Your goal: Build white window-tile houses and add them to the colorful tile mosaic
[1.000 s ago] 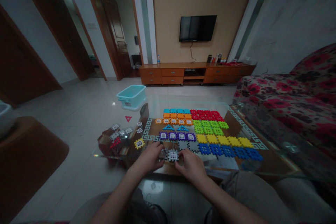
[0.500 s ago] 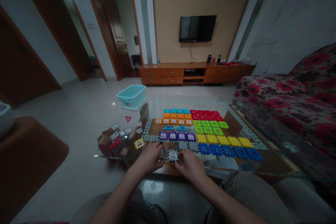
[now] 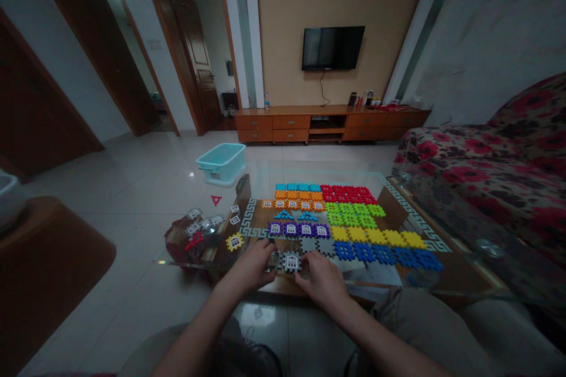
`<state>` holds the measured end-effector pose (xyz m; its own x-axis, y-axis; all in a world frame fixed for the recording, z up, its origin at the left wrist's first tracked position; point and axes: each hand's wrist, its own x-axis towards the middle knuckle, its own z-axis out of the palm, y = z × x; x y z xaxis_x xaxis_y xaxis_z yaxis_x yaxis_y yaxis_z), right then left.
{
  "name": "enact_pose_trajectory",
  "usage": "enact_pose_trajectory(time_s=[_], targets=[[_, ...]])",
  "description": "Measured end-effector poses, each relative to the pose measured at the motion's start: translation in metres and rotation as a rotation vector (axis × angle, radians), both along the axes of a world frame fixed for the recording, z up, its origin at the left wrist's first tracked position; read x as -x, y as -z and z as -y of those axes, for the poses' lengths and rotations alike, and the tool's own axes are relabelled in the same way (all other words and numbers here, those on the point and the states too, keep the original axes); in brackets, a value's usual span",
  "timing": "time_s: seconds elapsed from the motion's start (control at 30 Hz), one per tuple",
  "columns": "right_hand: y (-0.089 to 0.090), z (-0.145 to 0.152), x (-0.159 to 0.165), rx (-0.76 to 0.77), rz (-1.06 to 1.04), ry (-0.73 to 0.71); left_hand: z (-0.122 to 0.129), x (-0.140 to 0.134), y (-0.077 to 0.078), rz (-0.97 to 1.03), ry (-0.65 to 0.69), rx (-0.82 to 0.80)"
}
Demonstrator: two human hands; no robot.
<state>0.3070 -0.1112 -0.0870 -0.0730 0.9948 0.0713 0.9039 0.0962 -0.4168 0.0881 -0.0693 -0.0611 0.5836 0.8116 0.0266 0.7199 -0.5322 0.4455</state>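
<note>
At the near edge of the glass table, a grey interlocking tile with a white window insert [image 3: 292, 261] lies between my hands. My left hand [image 3: 253, 265] is curled round a second grey piece [image 3: 275, 260] beside it, mostly hidden by the fingers. My right hand [image 3: 325, 281] has its thumb and fingers closed at the right edge of the grey window tile. Just beyond are plain grey tiles [image 3: 308, 245] and a row of purple window tiles [image 3: 290, 229]. A yellow window tile [image 3: 234, 241] lies left of my left hand.
Rows of blue [image 3: 363, 252], yellow [image 3: 375, 236], green [image 3: 351, 214], red [image 3: 347, 194] and orange tiles [image 3: 298, 195] cover the glass table. Loose white window pieces [image 3: 234, 210] and a bag with red pieces [image 3: 194, 241] lie left. A turquoise bin [image 3: 221, 164] stands on the floor.
</note>
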Motion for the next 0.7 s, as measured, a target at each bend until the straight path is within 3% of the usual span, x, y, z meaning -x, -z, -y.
enact_pose_trajectory(time_s=[0.47,0.6,0.7], targets=[[0.004,0.0,-0.001,-0.04,-0.002,-0.01,-0.004,0.006,0.005,0.044,-0.01,-0.029],[0.001,0.002,-0.002,-0.027,-0.004,-0.003,-0.024,0.036,-0.005,0.152,-0.076,-0.089],[-0.004,0.005,-0.004,-0.035,0.0,0.007,-0.049,0.079,-0.013,0.163,-0.236,-0.172]])
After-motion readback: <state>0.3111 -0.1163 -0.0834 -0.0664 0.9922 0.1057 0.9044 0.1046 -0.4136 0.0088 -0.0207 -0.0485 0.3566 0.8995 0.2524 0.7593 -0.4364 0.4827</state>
